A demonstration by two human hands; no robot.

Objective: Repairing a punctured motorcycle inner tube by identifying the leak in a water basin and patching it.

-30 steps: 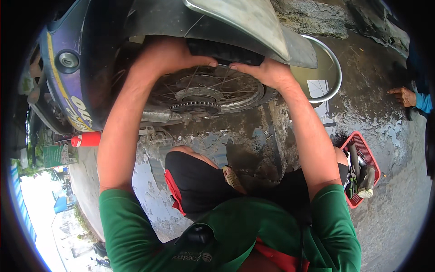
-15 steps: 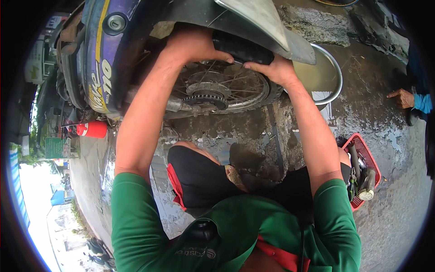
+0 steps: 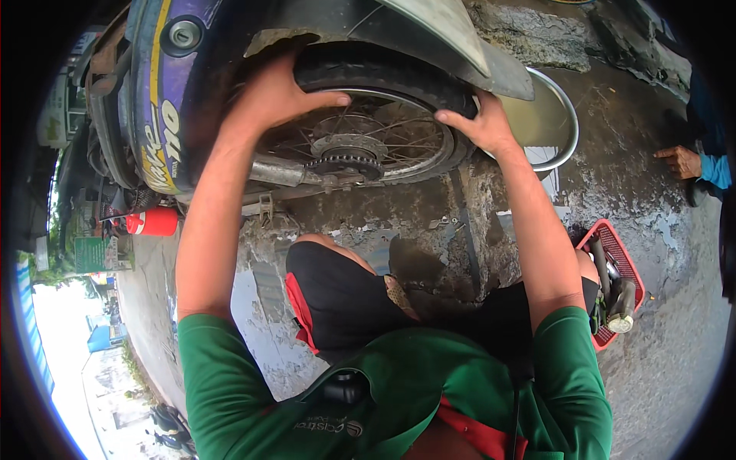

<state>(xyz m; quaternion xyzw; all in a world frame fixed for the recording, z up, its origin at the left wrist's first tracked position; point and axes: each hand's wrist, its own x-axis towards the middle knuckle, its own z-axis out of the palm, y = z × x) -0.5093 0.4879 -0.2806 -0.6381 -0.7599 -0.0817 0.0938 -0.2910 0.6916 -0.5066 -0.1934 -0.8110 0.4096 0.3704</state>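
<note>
A black tyre (image 3: 383,73) sits on the spoked rear wheel (image 3: 383,138) of a motorbike, below its dark fender (image 3: 429,31). My left hand (image 3: 272,96) grips the tyre's left side, the thumb stretched over the rim and the fingers hidden behind the tread. On the right side, my right hand (image 3: 484,126) holds the tyre too; its thumb points inward and its fingers go round behind. The chain sprocket (image 3: 349,165) shows at the hub, between my forearms.
A metal basin (image 3: 563,126) of murky water stands right of the wheel. Beside my right knee lies a red plastic basket (image 3: 619,261) of tools. Another person's hand (image 3: 681,162) is at the far right. A red jug (image 3: 153,221) is at the left.
My hands have moved apart along the tyre: the left one down to the left, the right one slightly right. More of the tyre shows between them.
</note>
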